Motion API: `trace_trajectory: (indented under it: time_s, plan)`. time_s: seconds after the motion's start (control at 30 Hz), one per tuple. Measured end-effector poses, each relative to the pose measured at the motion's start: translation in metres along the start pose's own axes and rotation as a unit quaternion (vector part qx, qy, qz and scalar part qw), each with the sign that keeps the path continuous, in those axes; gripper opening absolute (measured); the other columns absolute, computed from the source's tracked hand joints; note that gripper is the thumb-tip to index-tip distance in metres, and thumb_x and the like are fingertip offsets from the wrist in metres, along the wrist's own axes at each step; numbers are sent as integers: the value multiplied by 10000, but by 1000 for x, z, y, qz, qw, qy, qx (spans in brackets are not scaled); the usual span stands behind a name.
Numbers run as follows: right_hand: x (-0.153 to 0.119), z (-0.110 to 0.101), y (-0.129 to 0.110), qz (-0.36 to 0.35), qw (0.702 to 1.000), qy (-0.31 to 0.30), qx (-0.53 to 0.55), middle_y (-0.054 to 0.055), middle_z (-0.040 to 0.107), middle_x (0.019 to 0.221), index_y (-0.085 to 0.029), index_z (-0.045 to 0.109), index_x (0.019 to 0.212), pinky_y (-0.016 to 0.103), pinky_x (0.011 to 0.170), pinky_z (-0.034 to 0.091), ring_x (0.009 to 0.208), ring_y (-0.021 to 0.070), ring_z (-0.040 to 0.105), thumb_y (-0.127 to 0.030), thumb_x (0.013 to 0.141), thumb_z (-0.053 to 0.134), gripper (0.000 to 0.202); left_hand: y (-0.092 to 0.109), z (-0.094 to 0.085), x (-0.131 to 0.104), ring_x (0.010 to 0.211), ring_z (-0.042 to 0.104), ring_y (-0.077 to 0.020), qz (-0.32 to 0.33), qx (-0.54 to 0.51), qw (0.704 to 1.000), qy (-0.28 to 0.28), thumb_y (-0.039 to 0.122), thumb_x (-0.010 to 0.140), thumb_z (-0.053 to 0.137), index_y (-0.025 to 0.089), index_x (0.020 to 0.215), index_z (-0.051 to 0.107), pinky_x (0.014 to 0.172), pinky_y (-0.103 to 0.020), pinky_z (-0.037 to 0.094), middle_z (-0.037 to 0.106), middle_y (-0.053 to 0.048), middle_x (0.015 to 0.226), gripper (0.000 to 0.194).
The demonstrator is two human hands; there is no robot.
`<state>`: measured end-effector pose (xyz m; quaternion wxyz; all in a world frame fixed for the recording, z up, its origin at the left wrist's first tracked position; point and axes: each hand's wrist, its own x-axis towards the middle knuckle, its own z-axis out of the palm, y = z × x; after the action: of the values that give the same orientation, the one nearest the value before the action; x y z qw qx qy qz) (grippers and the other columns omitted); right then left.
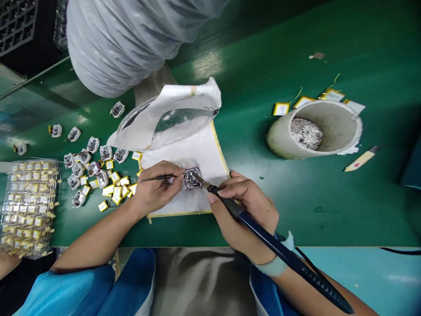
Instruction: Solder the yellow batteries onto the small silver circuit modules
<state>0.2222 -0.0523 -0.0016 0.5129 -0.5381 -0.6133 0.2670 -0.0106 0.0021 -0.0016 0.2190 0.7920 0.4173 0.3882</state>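
Observation:
On a white sheet [197,204] edged with yellow tape lies a small electronic module [193,179] in a pale case. My right hand [245,210] is wrapped round a dark soldering iron [259,232], its tip at the module. My left hand [159,186] pinches thin tweezers [158,177] at the module's left edge; fingertips are close to or touching the case. Behind the module stands a round clear lens [184,123] with white wrapping, partly over the sheet.
Loose modules [105,152] and yellow-edged batteries [117,193] lie left, beside a battery tray [29,206]. A grey ribbed hose [131,39] hangs above. Right are a grey cup [283,138], more batteries [281,109] and a cutter [362,159]. Another person's arm [8,263] shows at lower left.

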Motion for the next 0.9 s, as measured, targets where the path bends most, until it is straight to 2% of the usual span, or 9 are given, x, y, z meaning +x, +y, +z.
trace_trajectory:
  time_s: [0.13, 0.27, 0.5, 0.9]
  plan:
    - [0, 1, 0, -1, 1000, -1, -2, -73, 693, 749, -296, 613, 960, 571, 1144, 651, 672, 186, 726, -186, 930, 819, 235, -2, 1, 1, 928, 870, -175, 19, 7, 1000, -2, 132, 991, 796, 238, 1137, 759, 781, -259, 708, 880, -63, 1017, 184]
    - [0, 1, 0, 0, 1000, -1, -3, -79, 691, 743, -295, 612, 953, 576, 1144, 649, 625, 171, 685, -179, 923, 820, 240, -1, -1, 3, 946, 874, -166, 33, 5, 999, -15, 150, 1021, 772, 235, 1108, 776, 795, -248, 716, 887, -70, 1036, 121]
    - [-1, 1, 1, -8, 1000, -6, -8, -74, 682, 725, -299, 605, 955, 569, 1119, 656, 682, 196, 736, -191, 938, 809, 231, 0, -9, 3, 993, 881, -172, 43, 6, 998, -54, 121, 1003, 796, 235, 1100, 781, 839, -238, 720, 889, -82, 1106, 150]
    - [0, 2, 1, -14, 1000, -8, -11, -71, 699, 756, -295, 608, 955, 573, 1143, 640, 686, 191, 745, -191, 935, 813, 230, 2, -10, 3, 991, 874, -162, 83, 47, 994, -60, 110, 1007, 791, 211, 1137, 741, 845, -211, 701, 879, -98, 1109, 172]
